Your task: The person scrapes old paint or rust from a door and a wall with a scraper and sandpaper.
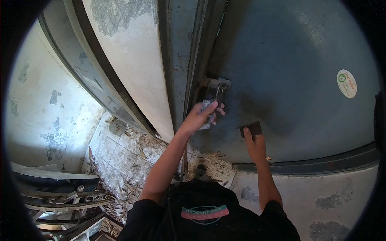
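Note:
A metal padlock hangs by its shackle from the rusty hasp at the edge of a blue-grey metal door. My left hand is closed around a crumpled whitish-grey rag, its thumb and fingertips against the lower part of the padlock. The fingers hide some of the lock body. Lower and to the right, my right hand grips a flat, dark brown rectangle, like a folded piece of sandpaper. Its thumb lies on top, and the piece is apart from the padlock.
Left of the door stand its frame and a peeling white wall. Debris litters the tiled floor. Broken wooden slats are heaped at lower left. An oval sticker is on the door's right side.

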Available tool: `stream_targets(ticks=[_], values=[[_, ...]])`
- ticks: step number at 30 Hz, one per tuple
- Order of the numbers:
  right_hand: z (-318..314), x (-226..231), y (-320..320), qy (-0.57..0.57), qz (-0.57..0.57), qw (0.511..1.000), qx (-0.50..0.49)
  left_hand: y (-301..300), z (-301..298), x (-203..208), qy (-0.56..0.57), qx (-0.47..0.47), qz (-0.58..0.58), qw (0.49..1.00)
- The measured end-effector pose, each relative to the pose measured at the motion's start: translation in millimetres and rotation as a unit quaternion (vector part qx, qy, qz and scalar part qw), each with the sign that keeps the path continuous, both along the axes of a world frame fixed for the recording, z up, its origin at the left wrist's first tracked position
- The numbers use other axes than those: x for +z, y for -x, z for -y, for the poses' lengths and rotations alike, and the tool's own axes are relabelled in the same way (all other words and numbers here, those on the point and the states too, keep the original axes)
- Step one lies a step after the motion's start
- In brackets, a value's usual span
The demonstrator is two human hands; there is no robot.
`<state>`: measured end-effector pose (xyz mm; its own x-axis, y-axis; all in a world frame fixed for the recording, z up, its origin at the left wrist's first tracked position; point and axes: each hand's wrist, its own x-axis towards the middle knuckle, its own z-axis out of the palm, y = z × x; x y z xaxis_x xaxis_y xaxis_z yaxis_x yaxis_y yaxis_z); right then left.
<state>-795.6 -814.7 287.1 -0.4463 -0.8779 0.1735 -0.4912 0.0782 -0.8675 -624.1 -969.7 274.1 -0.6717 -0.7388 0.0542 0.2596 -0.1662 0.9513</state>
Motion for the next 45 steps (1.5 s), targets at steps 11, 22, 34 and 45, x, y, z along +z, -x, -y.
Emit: stream_targets(ticks=[11,22,34,45], values=[[59.5,27.8,-9.5,0.092,-0.112,0.984,0.108,-9.9,-12.2,-21.9,-0.043,-0.031,-0.037,0.998],[60.7,0.2,-21.2,-0.229,-0.357,0.881,0.211,-90.4,-83.6,-66.1,-0.089,-0.066,0.047,0.993],[90.1,86.8,-28.9,0.347,0.001,0.927,-0.143,-114.0,-101.7,-65.1,-0.133,0.017,0.014,0.991],[55.5,47.4,-17.0,-0.066,-0.235,0.966,-0.088,-126.3,-116.4,-69.0,-0.151,0.027,-0.011,0.988]])
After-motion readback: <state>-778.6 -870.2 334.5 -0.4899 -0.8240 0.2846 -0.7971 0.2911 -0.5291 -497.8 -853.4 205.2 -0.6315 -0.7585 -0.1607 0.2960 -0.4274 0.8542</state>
